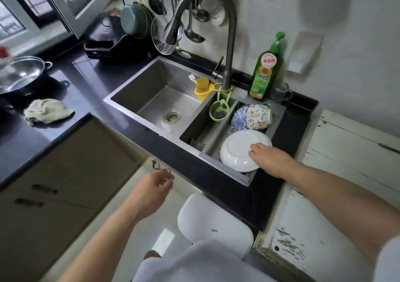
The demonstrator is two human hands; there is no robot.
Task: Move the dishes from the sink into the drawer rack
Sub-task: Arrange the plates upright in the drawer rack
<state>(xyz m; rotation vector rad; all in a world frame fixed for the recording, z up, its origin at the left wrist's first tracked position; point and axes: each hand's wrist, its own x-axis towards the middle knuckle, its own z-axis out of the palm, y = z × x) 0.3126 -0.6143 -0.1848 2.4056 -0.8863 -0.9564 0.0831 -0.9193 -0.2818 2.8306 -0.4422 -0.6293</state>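
Under my right hand [269,159] is a white plate [240,150], lying upside down in the drain tray [218,140] that sits in the right part of the sink [138,87]. My fingers are laid over the plate's near right edge, thumb side against the rim, so I've got hold of it there but it's resting in the tray. Just beyond that hand, at the far end of the tray, are two patterned bowls [252,117] tipped on their sides and nested together, one blue and white, one with orange flowers. To the left of the hand, past the tray wall, a green strainer [218,110] hangs down into the narrow gap.

My left hand [151,189] is down low in front of the worktop [71,80], fingers loosely curled around something small by the cupboard handle [158,167]; can't tell what it is, it's blurry. Right of that hand and nearer me is a white bin lid [214,223].

Further out past my right hand, a green dish soap bottle [265,74] stands beside the tap [227,43].
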